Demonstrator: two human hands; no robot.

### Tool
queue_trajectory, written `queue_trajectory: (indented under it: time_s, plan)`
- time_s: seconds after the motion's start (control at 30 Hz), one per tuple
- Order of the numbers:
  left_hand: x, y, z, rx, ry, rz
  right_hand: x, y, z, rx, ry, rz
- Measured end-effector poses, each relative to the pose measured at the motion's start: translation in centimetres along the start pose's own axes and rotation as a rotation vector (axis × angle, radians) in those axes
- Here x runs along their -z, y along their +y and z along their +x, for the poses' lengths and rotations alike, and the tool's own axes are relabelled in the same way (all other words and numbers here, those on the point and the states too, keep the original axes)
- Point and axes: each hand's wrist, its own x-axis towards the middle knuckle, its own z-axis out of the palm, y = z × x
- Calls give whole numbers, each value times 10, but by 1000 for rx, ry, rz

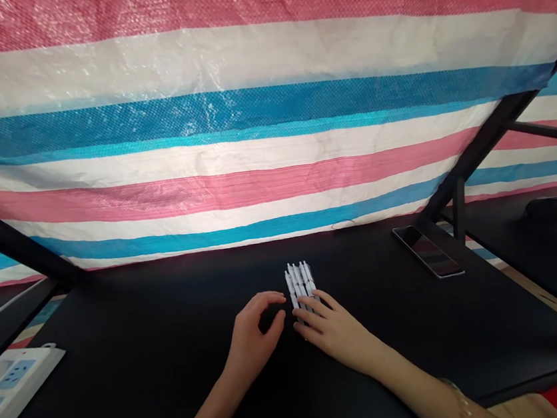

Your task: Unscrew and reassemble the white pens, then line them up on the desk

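Observation:
Several white pens [300, 278] lie side by side in a small bunch on a black table [149, 358], near its middle. My right hand [333, 329] rests flat on the near ends of the pens, fingers spread over them. My left hand [255, 336] sits just left of the bunch with its fingers curled and arched over the table, fingertips close to the pens' left edge. It holds nothing that I can see.
A phone [428, 251] lies face up at the table's back right. A white power strip [8, 394] sits at the left edge. A striped red, white and blue tarp [250, 138] hangs behind, crossed by black frame bars [482, 145].

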Motion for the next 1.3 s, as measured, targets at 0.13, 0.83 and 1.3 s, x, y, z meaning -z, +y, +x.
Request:
queue_trajectory:
  time_s: [0.13,0.83,1.3]
  plan:
    - [20,9,29,51,80,-93,3,-6,2,108,2,-45]
    - [5,-18,28,731,-364,-915,5,-22,18,58,12,422]
    - [2,-15,24,668,-414,-1006,5,-46,7,-861,-295,2354]
